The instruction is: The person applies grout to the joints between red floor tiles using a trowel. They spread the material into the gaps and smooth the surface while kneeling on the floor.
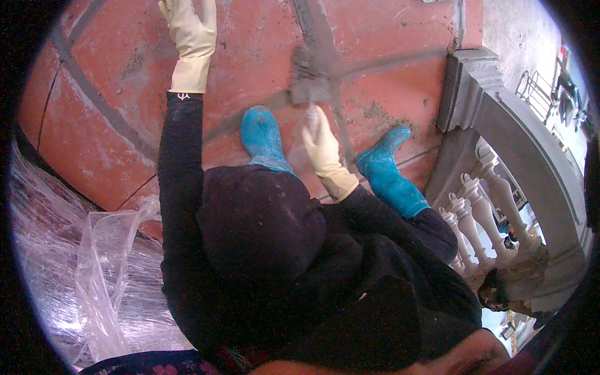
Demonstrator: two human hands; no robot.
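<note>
My right hand (325, 150), in a cream rubber glove, is closed round the handle of a small trowel (309, 91). The blade is coated grey and lies over a mortar joint between red floor tiles. Wet grey mortar (304, 59) sits in a lump just beyond the blade. Stretched far forward at the upper left, my left hand (192, 34) wears a matching glove. Its thumb stands apart from the fingers and nothing shows in it; the fingertips run out of the picture, over a red tile (250, 37).
My blue rubber boots (262, 134) stand on the tiles, both knees bent. To the right rises a grey balustrade (525, 137) with white balusters (481, 212). Clear plastic sheeting (100, 275) covers something at the left. Grey mortar smears (378, 119) mark the tiles near the right boot.
</note>
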